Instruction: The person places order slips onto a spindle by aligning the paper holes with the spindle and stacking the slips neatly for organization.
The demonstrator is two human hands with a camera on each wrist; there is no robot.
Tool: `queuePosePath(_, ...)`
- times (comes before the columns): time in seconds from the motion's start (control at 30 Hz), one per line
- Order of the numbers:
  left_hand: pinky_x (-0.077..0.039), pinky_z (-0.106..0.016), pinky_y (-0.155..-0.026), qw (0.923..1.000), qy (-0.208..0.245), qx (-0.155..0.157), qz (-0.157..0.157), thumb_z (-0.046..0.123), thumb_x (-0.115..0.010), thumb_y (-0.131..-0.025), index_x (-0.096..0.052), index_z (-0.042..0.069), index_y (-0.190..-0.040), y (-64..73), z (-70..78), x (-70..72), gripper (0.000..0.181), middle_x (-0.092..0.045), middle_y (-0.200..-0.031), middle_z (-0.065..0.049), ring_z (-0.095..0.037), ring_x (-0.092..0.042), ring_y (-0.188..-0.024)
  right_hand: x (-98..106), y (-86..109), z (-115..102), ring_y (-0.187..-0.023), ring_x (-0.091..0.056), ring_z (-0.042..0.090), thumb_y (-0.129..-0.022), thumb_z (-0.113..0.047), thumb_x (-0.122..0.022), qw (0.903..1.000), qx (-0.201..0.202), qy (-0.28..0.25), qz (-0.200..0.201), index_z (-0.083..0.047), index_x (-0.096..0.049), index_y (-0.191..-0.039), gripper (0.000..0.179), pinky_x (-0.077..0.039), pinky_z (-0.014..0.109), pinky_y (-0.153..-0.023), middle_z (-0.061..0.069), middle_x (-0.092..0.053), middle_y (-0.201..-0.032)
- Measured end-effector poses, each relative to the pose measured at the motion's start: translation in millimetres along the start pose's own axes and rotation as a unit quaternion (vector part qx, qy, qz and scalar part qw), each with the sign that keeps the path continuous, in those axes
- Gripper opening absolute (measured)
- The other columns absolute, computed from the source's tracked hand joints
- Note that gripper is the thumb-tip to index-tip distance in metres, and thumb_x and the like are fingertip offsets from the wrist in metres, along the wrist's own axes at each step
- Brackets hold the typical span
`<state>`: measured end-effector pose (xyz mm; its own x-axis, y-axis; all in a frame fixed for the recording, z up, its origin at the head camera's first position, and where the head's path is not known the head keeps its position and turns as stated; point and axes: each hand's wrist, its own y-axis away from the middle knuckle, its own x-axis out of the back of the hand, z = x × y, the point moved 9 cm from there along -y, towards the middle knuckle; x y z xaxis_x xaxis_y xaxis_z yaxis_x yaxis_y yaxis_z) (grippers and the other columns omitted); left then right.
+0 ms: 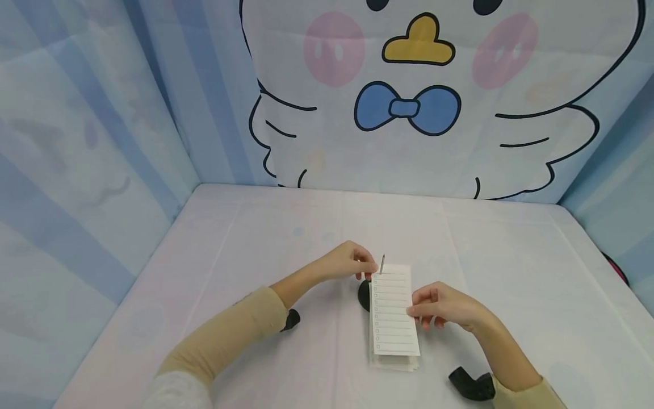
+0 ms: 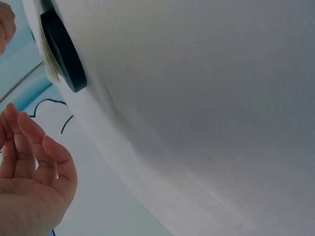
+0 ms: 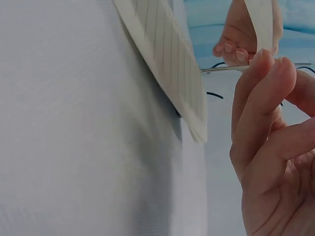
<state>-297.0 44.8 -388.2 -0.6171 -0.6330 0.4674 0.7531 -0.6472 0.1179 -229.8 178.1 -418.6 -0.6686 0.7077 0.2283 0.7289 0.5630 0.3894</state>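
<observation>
A thin upright metal spike (image 1: 382, 264) rises through a lined checklist sheet (image 1: 393, 315). That top sheet is held up on the spike, apart from a stack of paper (image 3: 162, 54) lower down. Thumb and fingers of my left hand (image 1: 352, 261) pinch the sheet at its top left corner. My right hand (image 1: 444, 307) pinches its right edge around mid-length, thumb on top. A round black base (image 2: 64, 51) lies on the table beneath the stack, partly hidden by the paper in the head view.
White cloth covers the table (image 1: 255, 238). A curtain with a cartoon bird (image 1: 403, 108) hangs behind it, and striped curtains stand at both sides. Black curved pieces (image 1: 472, 385) sit by both sleeves.
</observation>
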Motion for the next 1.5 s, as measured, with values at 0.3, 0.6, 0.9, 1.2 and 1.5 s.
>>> queuePosePath(0.3, -0.038, -0.019, -0.052, 0.9984, -0.052, 0.02, -0.012, 0.012, -0.061, -0.087, -0.067, 0.004, -0.075, -3.8, -10.3, -8.5, 0.016, -0.061, -0.063, -0.004, -0.011, -0.049, -0.054, 0.0, -4.8, 13.1, -0.049, -0.053, 0.007, -0.085, -0.018, -0.064, 0.9982, -0.027, 0.054, -0.005, 0.003, -0.06, -0.075, 0.024, -0.031, 0.019, -0.04, -0.001, -0.059, -0.059)
queuePosePath(0.6, -0.036, -0.018, -0.048, 0.9951, -0.073, 0.066, -0.001, 0.014, -0.063, -0.086, -0.068, 0.006, -0.074, -5.8, -26.3, -14.9, 0.015, -0.058, -0.058, 0.001, -0.01, -0.047, -0.051, -2.0, -8.3, 20.4, -0.047, -0.051, 0.007, -0.082, -0.017, -0.066, 0.9957, -0.047, 0.08, -0.001, 0.001, -0.064, -0.074, 0.02, -0.03, 0.019, -0.041, -0.001, -0.06, -0.059)
queuePosePath(0.9, -0.038, -0.018, -0.047, 0.9938, -0.07, 0.087, -0.004, 0.011, -0.065, -0.084, -0.069, 0.005, -0.074, -6.6, -31.8, -19.5, 0.013, -0.06, -0.059, -0.001, -0.011, -0.048, -0.05, -4.3, -9.3, 22.2, -0.045, -0.05, 0.006, -0.081, -0.017, -0.067, 0.993, -0.059, 0.102, 0.004, -0.001, -0.064, -0.07, 0.02, -0.03, 0.018, -0.04, -0.002, -0.058, -0.055)
queuePosePath(1.2, -0.037, -0.017, -0.047, 0.9929, -0.089, 0.078, -0.003, 0.012, -0.066, -0.084, -0.069, 0.005, -0.069, -7.9, -31.0, -20.8, 0.016, -0.057, -0.056, 0.0, -0.01, -0.049, -0.05, -5.6, -8.7, 20.7, -0.042, -0.048, 0.006, -0.08, -0.016, -0.068, 0.9906, -0.066, 0.119, 0.015, -0.002, -0.063, -0.066, 0.02, -0.028, 0.018, -0.04, -0.002, -0.055, -0.051)
queuePosePath(1.5, -0.035, -0.016, -0.047, 0.9922, -0.094, 0.081, 0.004, 0.011, -0.066, -0.083, -0.065, 0.006, -0.065, -7.1, -33.2, -24.0, 0.018, -0.051, -0.051, 0.004, -0.006, -0.046, -0.047, -7.1, -9.7, 21.6, -0.04, -0.048, 0.006, -0.078, -0.016, -0.07, 0.9869, -0.074, 0.14, 0.032, -0.004, -0.062, -0.063, 0.021, -0.029, 0.017, -0.039, -0.003, -0.054, -0.048)
